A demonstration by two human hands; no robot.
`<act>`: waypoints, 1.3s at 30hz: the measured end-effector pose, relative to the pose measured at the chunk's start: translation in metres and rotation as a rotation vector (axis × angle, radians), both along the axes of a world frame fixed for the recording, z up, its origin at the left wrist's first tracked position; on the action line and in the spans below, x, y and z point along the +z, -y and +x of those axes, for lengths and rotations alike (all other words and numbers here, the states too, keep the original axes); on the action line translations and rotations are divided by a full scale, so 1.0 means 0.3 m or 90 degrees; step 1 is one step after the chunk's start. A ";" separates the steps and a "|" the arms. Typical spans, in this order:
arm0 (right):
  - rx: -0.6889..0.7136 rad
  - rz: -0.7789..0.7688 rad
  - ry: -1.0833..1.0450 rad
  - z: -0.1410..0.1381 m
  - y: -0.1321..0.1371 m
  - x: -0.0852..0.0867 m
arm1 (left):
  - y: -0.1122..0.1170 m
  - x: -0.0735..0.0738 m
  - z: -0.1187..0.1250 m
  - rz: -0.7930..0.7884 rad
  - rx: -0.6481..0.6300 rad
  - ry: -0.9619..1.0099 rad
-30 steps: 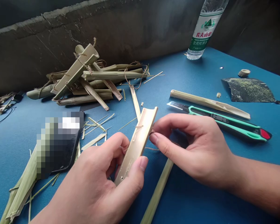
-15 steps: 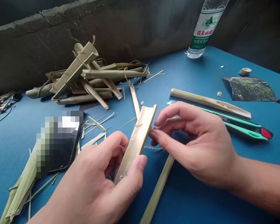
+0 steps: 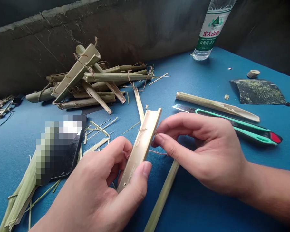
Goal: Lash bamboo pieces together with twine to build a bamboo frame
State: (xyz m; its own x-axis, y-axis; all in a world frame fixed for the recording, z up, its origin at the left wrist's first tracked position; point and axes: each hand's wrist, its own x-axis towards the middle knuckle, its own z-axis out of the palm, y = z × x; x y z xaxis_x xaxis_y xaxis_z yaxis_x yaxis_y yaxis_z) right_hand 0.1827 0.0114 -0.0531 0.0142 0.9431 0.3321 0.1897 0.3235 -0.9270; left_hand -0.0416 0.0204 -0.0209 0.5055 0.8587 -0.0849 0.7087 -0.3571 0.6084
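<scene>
My left hand [image 3: 111, 180] grips a split bamboo piece [image 3: 141, 145] tilted upward, its pale hollow face toward me and the thumb along its right edge. A short bit of twine crosses the hollow near the top. At the right edge of the piece, my right hand [image 3: 195, 148] has thumb and fingers pinched together on the end of a thin brown twine [image 3: 157, 152]; part of that twine loops out below the fingers. Under the right hand, a narrow bamboo strip [image 3: 162, 196] slants along the table. A teal and black utility knife [image 3: 256, 131], blade exposed, lies just beyond that hand.
Bamboo pieces tied with twine are piled [image 3: 87, 80] at the back left. A phone [image 3: 70, 154], partly pixelated, lies left among shavings and bamboo lengths [image 3: 21, 196]. Beyond the knife are a bamboo half [image 3: 217, 106], dark sandpaper [image 3: 258, 91] and a water bottle [image 3: 210, 32].
My right hand's fingers have drawn closer together at the bamboo's edge and dipped slightly, uncovering more of the utility knife. My left hand and the bamboo piece hold nearly the same place.
</scene>
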 end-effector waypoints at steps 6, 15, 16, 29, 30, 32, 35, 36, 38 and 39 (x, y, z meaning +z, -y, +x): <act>0.003 -0.003 -0.033 0.000 -0.003 -0.004 | -0.002 -0.005 -0.004 0.032 0.007 0.013; -0.006 -0.037 -0.033 0.005 -0.008 -0.007 | 0.004 -0.007 -0.008 -0.020 0.045 0.023; -0.003 -0.044 -0.032 0.006 -0.008 -0.007 | 0.005 -0.007 -0.008 -0.027 0.048 0.024; 0.042 -0.088 -0.065 0.010 -0.009 -0.002 | -0.008 -0.014 0.004 0.003 0.035 0.032; 0.044 -0.088 -0.070 0.011 -0.008 -0.001 | -0.007 -0.012 0.006 0.003 0.035 0.031; 0.047 -0.087 -0.079 0.012 -0.006 0.002 | -0.006 -0.006 0.007 -0.010 0.039 0.022; 0.062 -0.081 -0.090 0.013 -0.008 0.005 | -0.013 0.002 -0.001 -0.020 0.040 -0.035; 0.069 -0.081 -0.091 0.012 -0.010 0.007 | -0.016 0.002 -0.006 -0.009 0.034 -0.070; 0.085 -0.085 -0.085 0.011 -0.013 0.010 | -0.023 -0.002 -0.017 0.037 0.019 -0.159; 0.090 -0.086 -0.080 0.010 -0.015 0.011 | -0.025 -0.005 -0.021 0.064 0.012 -0.204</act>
